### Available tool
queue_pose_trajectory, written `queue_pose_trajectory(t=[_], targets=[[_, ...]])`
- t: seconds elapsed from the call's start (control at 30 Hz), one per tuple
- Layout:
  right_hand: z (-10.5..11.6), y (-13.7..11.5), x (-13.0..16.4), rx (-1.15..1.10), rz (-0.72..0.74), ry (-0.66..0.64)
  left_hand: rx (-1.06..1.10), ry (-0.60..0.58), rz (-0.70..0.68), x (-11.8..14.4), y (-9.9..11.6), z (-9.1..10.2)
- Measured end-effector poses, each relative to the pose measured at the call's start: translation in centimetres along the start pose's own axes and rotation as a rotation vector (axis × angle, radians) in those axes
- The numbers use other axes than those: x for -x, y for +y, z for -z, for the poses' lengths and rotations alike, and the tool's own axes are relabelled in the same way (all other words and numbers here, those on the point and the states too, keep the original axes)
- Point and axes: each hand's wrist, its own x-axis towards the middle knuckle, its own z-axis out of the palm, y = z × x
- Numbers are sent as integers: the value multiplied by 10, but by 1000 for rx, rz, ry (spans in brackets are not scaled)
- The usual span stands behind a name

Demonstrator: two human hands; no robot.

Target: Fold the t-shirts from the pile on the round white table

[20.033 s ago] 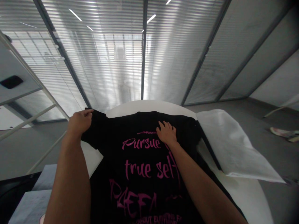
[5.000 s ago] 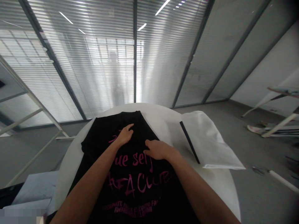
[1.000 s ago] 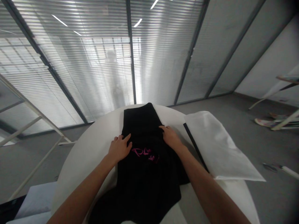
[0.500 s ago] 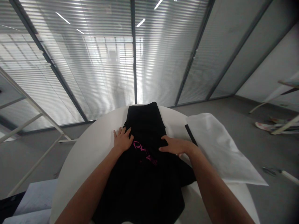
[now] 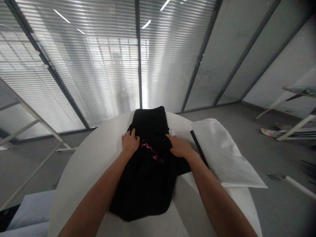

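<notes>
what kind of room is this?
Likely an office or meeting room: glass partition walls with blinds, grey carpet floor, and a round white table holding a black T-shirt.

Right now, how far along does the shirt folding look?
Sides already look folded in: the black shirt lies as a narrow strip on the white table. In hand: left hand and right hand press across its middle. Left: folding it shorter; the near end hangs loose.

A black T-shirt (image 5: 148,164) is lying on the white round tabletop (image 5: 93,158), folded lengthwise into a narrow strip running away from the person. A sliver of pink lettering (image 5: 151,152) is showing at a crease midway, and its near end is bunching slightly.
</notes>
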Motion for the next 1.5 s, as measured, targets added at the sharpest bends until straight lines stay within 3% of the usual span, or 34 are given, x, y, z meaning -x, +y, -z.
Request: queue_pose_trajectory(t=[0.1, 0.23, 0.33, 0.47, 0.67, 0.87, 1.03, 1.2, 1.27, 1.4, 1.5], targets=[[-7, -3, -4, 89, -68, 184, -24, -21, 40, 24, -1, 18], [-12, -13, -5, 127, -168, 349, -88, -282, 79, 60, -9, 39], [-10, -17, 3, 73, -194, 249, -89, -372, 36, 81, -18, 46], [-13, -26, 28, 56, 49, 38, -60, -443, -9, 98, -33, 49], [-30, -40, 71, 157, 134, 169, 10, -385, -68, 99, -59, 56], [-35, -21, 88, 198, 2, 349, 63, -361, -66, 95, -69, 59], [-36, -7, 89, 143, -58, 271, 76, -374, -90, 93, -73, 63], [-30, -8, 96, 120, 99, 214, 71, -391, -98, 89, -83, 69], [-29, -10, 96, 83, 97, 233, 69, -395, -98, 88, -87, 70], [-33, -8, 88, -71, -43, 326, 94, -417, -97, 89, -89, 71], [-36, -3, 82, -145, 4, 344, 274, -475, -114, 91, -87, 78]])
